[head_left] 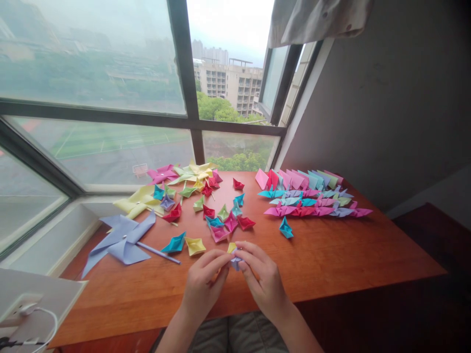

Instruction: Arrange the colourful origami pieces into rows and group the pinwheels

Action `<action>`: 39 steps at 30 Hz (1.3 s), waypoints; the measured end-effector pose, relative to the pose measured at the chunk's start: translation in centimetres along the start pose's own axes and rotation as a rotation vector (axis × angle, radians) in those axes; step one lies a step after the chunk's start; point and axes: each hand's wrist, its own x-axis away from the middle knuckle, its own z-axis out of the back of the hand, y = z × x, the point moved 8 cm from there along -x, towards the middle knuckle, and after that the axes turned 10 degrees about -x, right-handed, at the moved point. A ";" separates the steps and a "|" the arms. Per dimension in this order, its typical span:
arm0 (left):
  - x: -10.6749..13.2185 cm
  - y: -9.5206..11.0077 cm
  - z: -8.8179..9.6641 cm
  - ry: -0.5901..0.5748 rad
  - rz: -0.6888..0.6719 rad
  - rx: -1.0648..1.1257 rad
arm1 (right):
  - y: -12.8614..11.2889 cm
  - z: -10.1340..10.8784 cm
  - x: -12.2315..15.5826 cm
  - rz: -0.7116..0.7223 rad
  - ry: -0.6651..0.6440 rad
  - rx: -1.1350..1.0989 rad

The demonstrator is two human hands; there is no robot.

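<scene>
Close to the table's front edge, a small lavender folded paper piece (235,264) is pinched between the fingertips of my left hand (206,278) and my right hand (263,275). My fingers cover most of it, so its full shape is hidden. Just beyond it a bit of yellow folded paper (231,247) shows above my fingertips. To the left of my left hand lie a yellow paper boat (195,246) and a blue paper boat (174,243). A pink paper boat (220,234) and a magenta one (231,223) sit farther back, in a loose cluster of several more.
Paper pinwheels, one lavender (123,239) and one yellow (138,200), lie at the left. Several rows of folded paper cranes (312,196) stand at the back right of the wooden table (342,255). A lone blue boat (286,228) sits before them. Windows rise behind; a plugged-in charger (27,309) is lower left.
</scene>
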 end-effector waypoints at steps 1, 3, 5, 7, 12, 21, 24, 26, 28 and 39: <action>0.0 0.0 0.0 0.003 0.001 0.001 | 0.0 -0.1 0.0 0.007 -0.007 0.005; 0.0 0.0 0.1 0.008 0.005 0.003 | 0.0 -0.3 0.0 0.024 -0.024 0.002; -0.1 -0.1 0.1 0.006 0.007 0.006 | -0.1 -0.3 -0.1 0.035 -0.039 -0.014; -0.1 0.0 0.0 -0.009 0.003 0.020 | -0.1 -0.2 -0.2 0.036 -0.053 -0.027; 0.0 0.1 -0.2 -0.021 0.001 0.041 | 1.0 0.5 0.1 -0.069 0.059 -0.134; 0.0 0.0 -0.3 -0.028 -0.005 0.034 | 3.8 0.7 1.4 -0.276 0.274 -0.372; 0.0 0.0 -0.2 -0.018 -0.001 0.038 | 3.7 0.8 1.3 -0.270 0.274 -0.363; -0.1 0.0 -0.1 -0.014 0.003 0.043 | 3.2 0.7 1.0 -0.235 0.236 -0.344; -0.1 0.0 -0.1 -0.015 0.009 0.049 | 2.7 0.8 0.7 -0.197 0.214 -0.333; 0.0 -0.1 0.2 0.007 -0.027 0.045 | 2.4 0.7 0.0 -0.182 0.127 -0.340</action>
